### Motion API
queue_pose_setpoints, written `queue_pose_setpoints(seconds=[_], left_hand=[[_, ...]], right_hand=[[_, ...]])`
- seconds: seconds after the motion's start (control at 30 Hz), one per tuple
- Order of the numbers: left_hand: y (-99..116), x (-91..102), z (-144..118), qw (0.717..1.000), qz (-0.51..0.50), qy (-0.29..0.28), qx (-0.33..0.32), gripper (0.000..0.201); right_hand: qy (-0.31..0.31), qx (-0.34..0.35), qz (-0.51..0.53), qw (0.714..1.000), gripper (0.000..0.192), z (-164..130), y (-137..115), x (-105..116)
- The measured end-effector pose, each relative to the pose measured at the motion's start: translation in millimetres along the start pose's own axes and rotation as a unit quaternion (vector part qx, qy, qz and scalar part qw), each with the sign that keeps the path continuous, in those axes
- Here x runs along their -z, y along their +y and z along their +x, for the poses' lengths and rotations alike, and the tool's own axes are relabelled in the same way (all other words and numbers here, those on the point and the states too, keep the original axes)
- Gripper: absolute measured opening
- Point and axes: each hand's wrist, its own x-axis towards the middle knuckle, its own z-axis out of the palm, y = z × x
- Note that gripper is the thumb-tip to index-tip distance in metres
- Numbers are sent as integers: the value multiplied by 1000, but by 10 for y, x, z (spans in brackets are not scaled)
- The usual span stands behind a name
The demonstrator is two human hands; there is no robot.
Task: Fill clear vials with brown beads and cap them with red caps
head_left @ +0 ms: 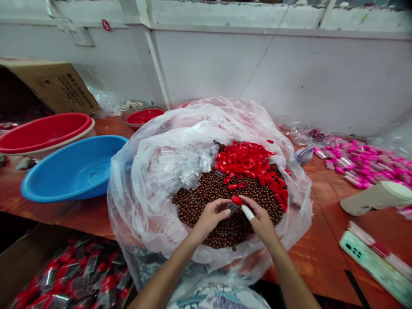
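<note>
My left hand (210, 218) pinches a small clear container with a red cap (236, 200) between thumb and fingertips. My right hand (262, 219), with a white covering on one digit, has its fingers closed against the cap from the other side. Both hands are over a heap of small brown balls (196, 210) inside a large translucent plastic bag (144, 171) with its edges rolled open. On the balls lie a pile of loose red caps (244, 159) at the back right and a pile of clear plastic containers (186, 169) at the back left.
At left stand a blue basin (74, 171), a red basin (45, 131) and a cardboard box (61, 86). Below is a box of filled red-capped containers (90, 270). Pink-capped containers (360, 161), a cup (376, 198) and a phone (373, 262) lie at right.
</note>
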Motion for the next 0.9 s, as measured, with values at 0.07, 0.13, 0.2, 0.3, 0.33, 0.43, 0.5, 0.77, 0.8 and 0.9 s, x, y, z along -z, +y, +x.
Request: queue_pose_setpoints(seconds=[0.07,0.13,0.2,0.3,0.33,0.43,0.5,0.77,0.8,0.9], left_hand=[[-3,0,-23,1000,21,5,-11,34],[-11,0,-43,999,37,11,-23,33],[-25,-6,-58,998,49,13,-34,33],[-41,-24,-69,998,53,2,-42,33],[-42,-31,-71,998,49,1,-42,34],[-23,-36,-74,999,34,13,-38,34],[-2,-22,-77,999,28,23,-36,34],[24,22,-113,1000,2,-2,1,38],[22,19,-115,1000,-7,-5,4,39],[8,19,-117,999,-33,-13,5,41]], right_hand=[[4,23,-27,999,36,-27,-1,2],[-18,54,-60,997,39,-42,-20,11],[-56,74,-90,992,41,-44,-60,21],[-87,78,-124,985,41,-28,-128,36],[-89,77,-131,984,41,-22,-144,43],[-96,84,-138,982,44,-19,-169,71],[-113,98,-142,979,49,-32,-174,93],[-140,147,-293,934,55,-47,-249,158],[-132,158,-299,932,55,-41,-256,161],[-104,169,-282,939,50,-29,-256,160]])
